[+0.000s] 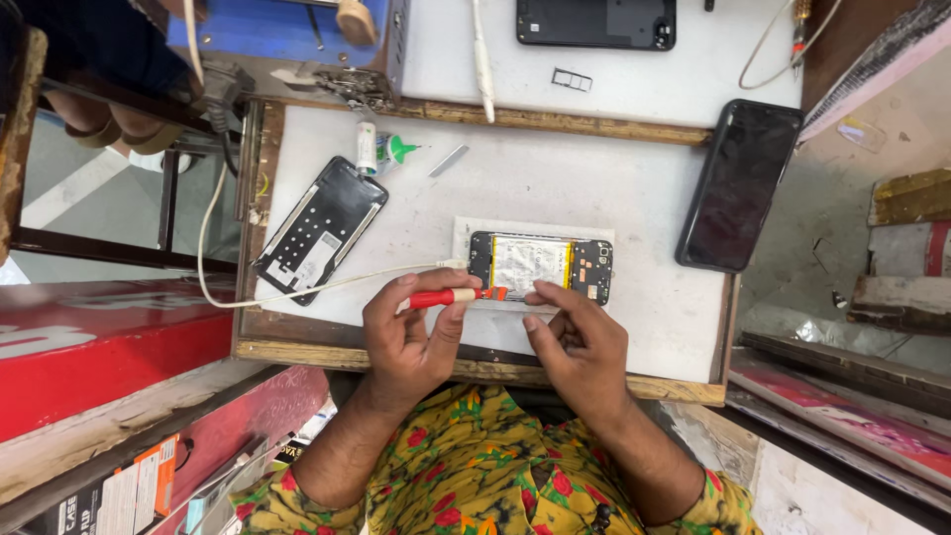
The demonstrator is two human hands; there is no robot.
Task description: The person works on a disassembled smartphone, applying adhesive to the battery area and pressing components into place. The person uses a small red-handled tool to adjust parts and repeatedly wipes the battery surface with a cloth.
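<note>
White worktop [555, 188], wood-edged; 2 hands work opened phone [540, 266].

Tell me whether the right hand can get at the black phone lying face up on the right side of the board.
Probably yes. The right hand rests beside the opened phone, and the bare white board between it and the black phone holds nothing in the way.

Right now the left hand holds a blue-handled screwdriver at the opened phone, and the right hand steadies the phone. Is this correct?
Not quite. In the head view the screwdriver has a red handle, not blue. The left hand holds it at the opened phone, and the right hand steadies the phone.
</note>
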